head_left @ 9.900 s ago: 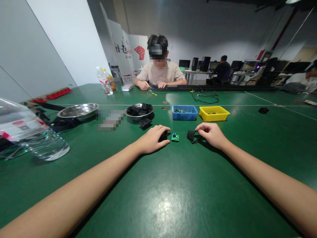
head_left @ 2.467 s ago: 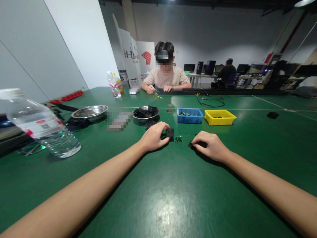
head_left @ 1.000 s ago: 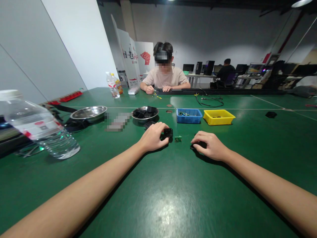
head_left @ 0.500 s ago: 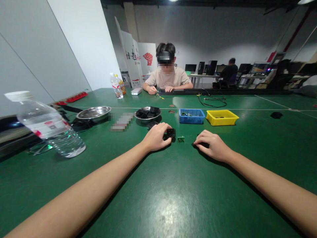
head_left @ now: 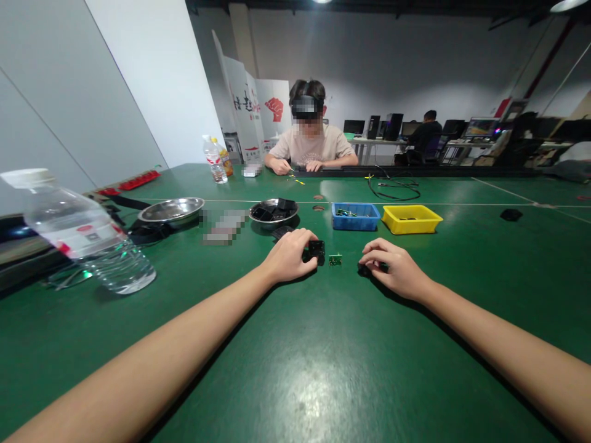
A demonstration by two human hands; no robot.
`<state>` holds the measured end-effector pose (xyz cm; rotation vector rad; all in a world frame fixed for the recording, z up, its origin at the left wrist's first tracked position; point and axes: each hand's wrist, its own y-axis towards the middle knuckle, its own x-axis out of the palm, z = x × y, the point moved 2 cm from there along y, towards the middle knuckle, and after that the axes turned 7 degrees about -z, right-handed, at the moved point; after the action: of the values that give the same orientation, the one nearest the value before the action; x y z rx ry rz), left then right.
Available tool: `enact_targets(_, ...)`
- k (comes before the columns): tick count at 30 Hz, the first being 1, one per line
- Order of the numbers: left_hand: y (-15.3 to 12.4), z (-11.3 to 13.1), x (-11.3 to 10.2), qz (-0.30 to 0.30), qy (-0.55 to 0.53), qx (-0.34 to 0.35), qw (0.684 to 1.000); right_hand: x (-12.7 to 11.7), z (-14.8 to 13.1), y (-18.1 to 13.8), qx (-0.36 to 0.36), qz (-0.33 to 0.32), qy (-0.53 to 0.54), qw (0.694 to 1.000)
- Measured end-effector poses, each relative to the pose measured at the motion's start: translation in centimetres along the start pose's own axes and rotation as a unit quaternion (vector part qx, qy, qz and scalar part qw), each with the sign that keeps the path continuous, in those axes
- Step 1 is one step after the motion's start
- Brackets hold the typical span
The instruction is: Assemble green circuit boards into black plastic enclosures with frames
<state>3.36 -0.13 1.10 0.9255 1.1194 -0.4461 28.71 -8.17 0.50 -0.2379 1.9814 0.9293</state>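
Note:
My left hand (head_left: 289, 255) rests on the green table (head_left: 323, 357) with its fingers curled round a small black plastic part (head_left: 316, 250). A tiny green circuit board (head_left: 335, 260) lies on the table between my hands, touching neither. My right hand (head_left: 394, 269) is closed over another small black part (head_left: 364, 269), which is mostly hidden under the fingers.
Behind my hands stand a steel bowl of black parts (head_left: 273, 211), a blue bin (head_left: 355, 216) and a yellow bin (head_left: 411, 219). An empty steel bowl (head_left: 172, 210) and a water bottle (head_left: 83, 237) are at the left. Another person (head_left: 310, 138) works at the far side.
Both hands have stayed at the same spot. The right hand's fingers have curled in more tightly over its black part. The view shifted slightly.

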Motion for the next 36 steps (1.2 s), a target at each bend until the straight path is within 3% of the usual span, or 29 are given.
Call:
enact_targets(5,0.1,0.1,-0.1,-0.007,0.004,-0.007,1.000,0.1,0.2,-0.1,0.008,-0.006,0.009,1.000)
enact_targets(12,0.0,0.0,-0.1,-0.078,0.066,-0.043,0.994,0.3,0.6,-0.1,-0.003,0.000,-0.010,1.000)
enact_targets(21,0.0,0.0,-0.3,-0.105,0.124,-0.048,0.986,0.3,1.5,-0.1,0.044,0.008,-0.007,0.999)
enact_targets(29,0.2,2.6,-0.1,-0.055,0.116,0.083,0.988,-0.1,1.7,0.1,0.055,0.005,-0.024,0.998)
enact_targets(33,0.3,3.3,0.5,-0.051,0.103,0.101,0.988,-1.6,2.2,0.1,0.059,-0.001,-0.059,0.997)
enact_targets(36,0.3,3.1,0.7,-0.055,0.101,0.099,0.988,-2.8,2.6,-0.1,0.077,-0.056,-0.076,0.993)
